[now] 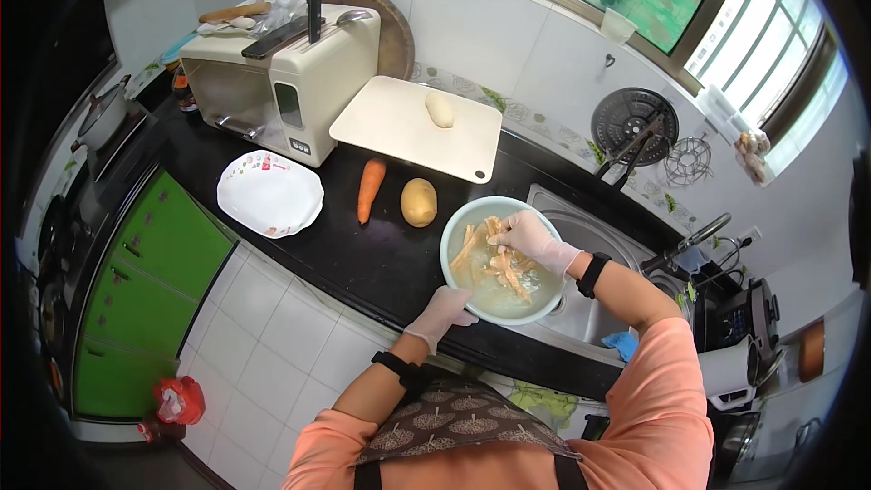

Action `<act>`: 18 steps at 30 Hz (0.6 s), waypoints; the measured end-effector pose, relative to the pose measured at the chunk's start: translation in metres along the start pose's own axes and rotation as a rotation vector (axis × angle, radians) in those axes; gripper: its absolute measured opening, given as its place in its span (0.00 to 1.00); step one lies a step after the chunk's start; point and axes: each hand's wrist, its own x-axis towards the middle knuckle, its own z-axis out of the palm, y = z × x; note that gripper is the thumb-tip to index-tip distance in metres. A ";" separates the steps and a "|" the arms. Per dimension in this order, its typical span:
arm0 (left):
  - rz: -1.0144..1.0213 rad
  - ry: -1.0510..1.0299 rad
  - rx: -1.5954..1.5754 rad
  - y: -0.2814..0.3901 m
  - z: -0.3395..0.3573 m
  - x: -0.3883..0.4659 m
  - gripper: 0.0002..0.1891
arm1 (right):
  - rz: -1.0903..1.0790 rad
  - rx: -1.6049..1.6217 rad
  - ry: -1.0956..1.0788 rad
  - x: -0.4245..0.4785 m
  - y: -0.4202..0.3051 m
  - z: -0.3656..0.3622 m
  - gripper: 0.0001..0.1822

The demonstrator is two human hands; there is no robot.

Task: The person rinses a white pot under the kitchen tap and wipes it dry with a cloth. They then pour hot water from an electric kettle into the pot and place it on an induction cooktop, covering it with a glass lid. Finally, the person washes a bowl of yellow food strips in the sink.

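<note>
A pale blue plastic basin (446,245) of cloudy water rests at the sink's left edge, partly over it. Strips of what looks like soaked bean curd stick (510,271) lie in the water. My right hand (527,238), in a clear glove, pinches one strip over the basin. Lower left, my gloved left hand (444,312) grips the basin's rim; some of its fingertips are hidden against the wall. Beside the basin are an unpeeled potato (418,203) and a carrot (371,192). Behind them, a peeled pale vegetable (439,110) lies on a cream cutting board (388,119).
Left of the carrot is a white dish (269,197). A cream toaster oven (326,75) stands behind it, with a black-handled knife (315,17) on top. The steel sink (592,292) and its faucet (687,241) are at the right. A blue cloth (620,345) lies by the sink's front.
</note>
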 end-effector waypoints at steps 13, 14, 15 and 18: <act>0.030 -0.017 0.000 0.005 0.002 -0.008 0.20 | -0.118 -0.660 0.037 0.009 0.036 0.004 0.09; 0.023 -0.018 0.006 0.003 0.001 -0.006 0.20 | -0.107 -0.635 0.022 0.013 0.039 0.005 0.09; 0.017 -0.020 0.012 0.002 0.000 -0.003 0.20 | -0.096 -0.613 0.007 0.015 0.035 0.006 0.09; 0.010 -0.022 0.012 0.001 0.000 -0.001 0.21 | 0.011 -0.664 -0.064 0.018 0.029 0.017 0.09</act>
